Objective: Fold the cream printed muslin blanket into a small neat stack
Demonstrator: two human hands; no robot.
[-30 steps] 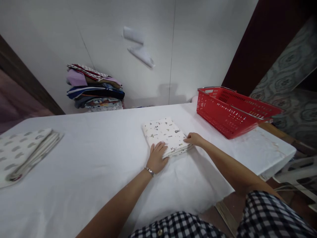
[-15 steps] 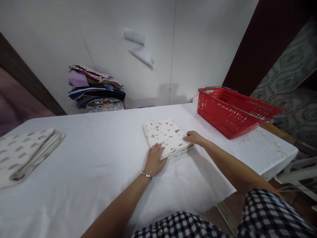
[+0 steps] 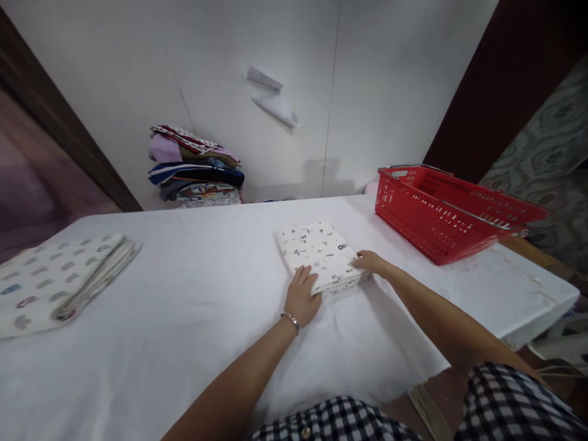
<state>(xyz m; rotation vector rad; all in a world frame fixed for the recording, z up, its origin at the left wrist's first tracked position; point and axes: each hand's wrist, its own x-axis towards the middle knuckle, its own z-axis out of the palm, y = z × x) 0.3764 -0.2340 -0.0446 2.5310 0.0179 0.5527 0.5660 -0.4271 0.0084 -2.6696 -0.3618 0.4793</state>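
A folded white cloth (image 3: pixel 319 248) with small printed figures lies on the white-covered table in front of me. My left hand (image 3: pixel 303 295) is at its near left corner, fingers over the top and thumb along the front edge. On the right side, my right hand (image 3: pixel 370 262) pinches the cloth's edge, with the thumb and some fingertips partly hidden. Farther left rests another folded white cloth (image 3: pixel 50 278), printed with grey shapes and a few coloured ones.
A red plastic basket (image 3: pixel 432 217) with metal handles stands at the table's right end. Behind the far edge rises a stack of folded clothes (image 3: pixel 197 168) against the wall. The white table cover (image 3: pixel 197 343) hangs over the near edge.
The view has swung slightly left, so everything sits farther right in the picture. Both hands stay at the same places on the folded cloth, which looks unchanged.
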